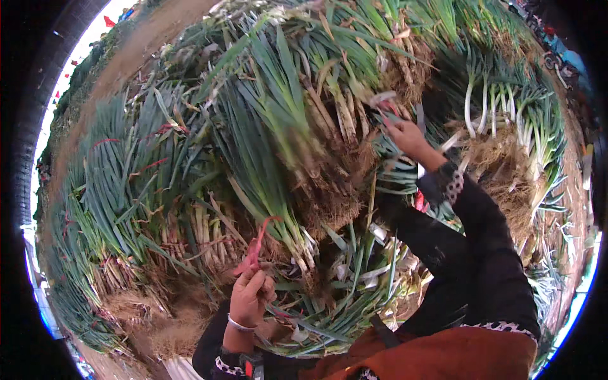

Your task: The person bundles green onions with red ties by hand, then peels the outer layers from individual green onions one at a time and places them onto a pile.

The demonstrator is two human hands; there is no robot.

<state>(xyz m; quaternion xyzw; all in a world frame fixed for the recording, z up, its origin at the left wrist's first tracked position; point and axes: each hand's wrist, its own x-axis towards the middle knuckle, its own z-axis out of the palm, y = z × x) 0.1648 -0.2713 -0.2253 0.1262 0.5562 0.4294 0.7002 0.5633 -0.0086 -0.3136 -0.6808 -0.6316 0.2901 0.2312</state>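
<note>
My left hand [250, 297], low and left of centre, is closed on a red plastic strip [254, 248] whose loose end stands up from the fingers. Just beyond it lie long green onions [294, 234], their green tops pointing away and their pale stalks toward me. My right hand [408, 138] reaches forward, fingers closed. At its fingertips shows a blurred red and whitish thing [386, 104] that I cannot make out. Left of this hand, a thick clump of green onions with brown matted roots [329, 196] lies on the heap.
More bundled green onions [111, 190] spread across the left, some with red ties. At the right lie white-stalked green onions with roots [500, 142]. Loose leaves and stalks [373, 285] litter the ground before me. Bare soil [136, 47] runs along the far left.
</note>
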